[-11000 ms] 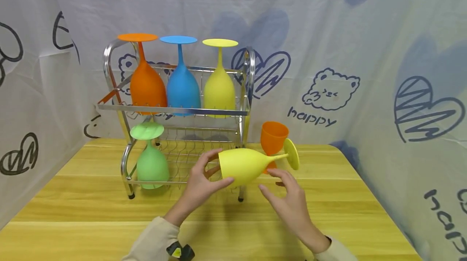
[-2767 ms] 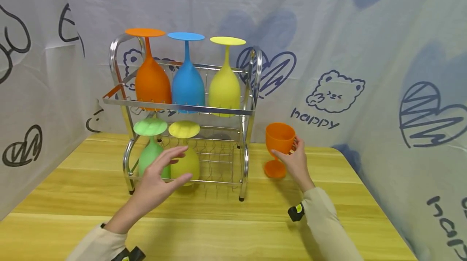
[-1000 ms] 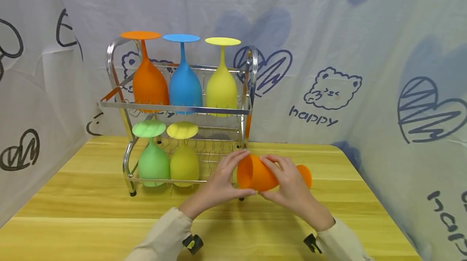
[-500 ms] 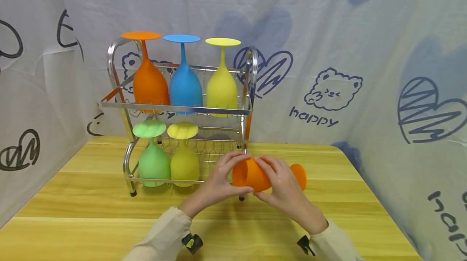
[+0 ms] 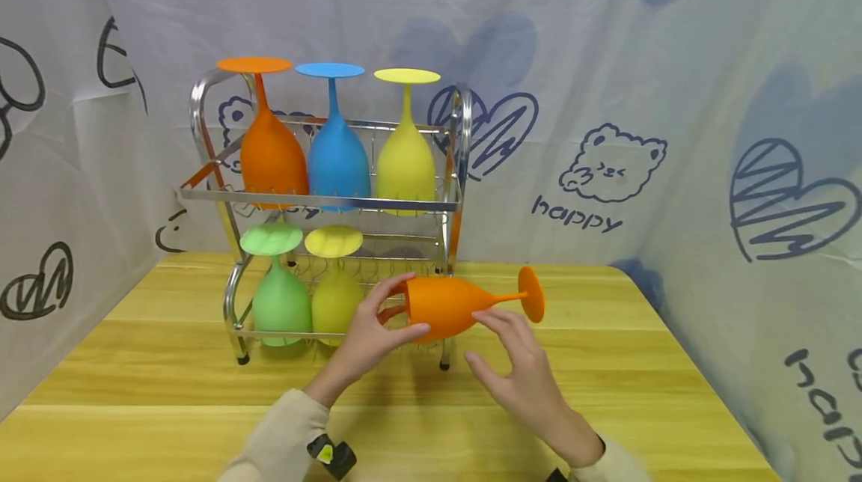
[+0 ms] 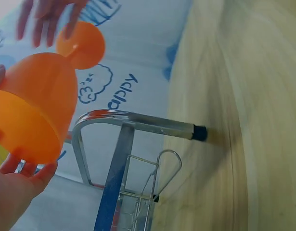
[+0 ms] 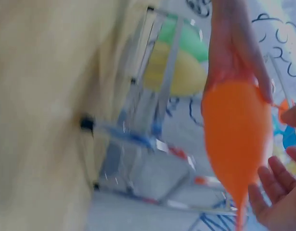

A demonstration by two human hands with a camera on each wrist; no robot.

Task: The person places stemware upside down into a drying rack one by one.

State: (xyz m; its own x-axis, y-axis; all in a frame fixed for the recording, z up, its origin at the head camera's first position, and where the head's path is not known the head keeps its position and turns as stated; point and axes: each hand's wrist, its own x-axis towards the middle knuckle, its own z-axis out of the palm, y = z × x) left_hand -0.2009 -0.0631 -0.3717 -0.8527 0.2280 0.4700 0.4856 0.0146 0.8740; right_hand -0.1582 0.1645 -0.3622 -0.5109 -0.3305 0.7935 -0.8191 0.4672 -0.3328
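Note:
An orange plastic goblet lies sideways in the air before the rack's lower right part, mouth to the left, foot to the right. My left hand grips it by the rim, thumb below and fingers above; the left wrist view shows the fingers around the mouth of the goblet. Just under the stem end, my right hand is spread and holds nothing. In the left wrist view, that right hand appears apart from the goblet.
A two-tier metal rack stands on the wooden table. Upside down on top are orange, blue and yellow goblets. Below stand a green and a yellow goblet. Patterned cloth hangs behind.
The yellow goblet held earlier now stands in the lower tier. The orange goblet was lifted from the table, tipped sideways and passed to my left hand; my right hand has released it.

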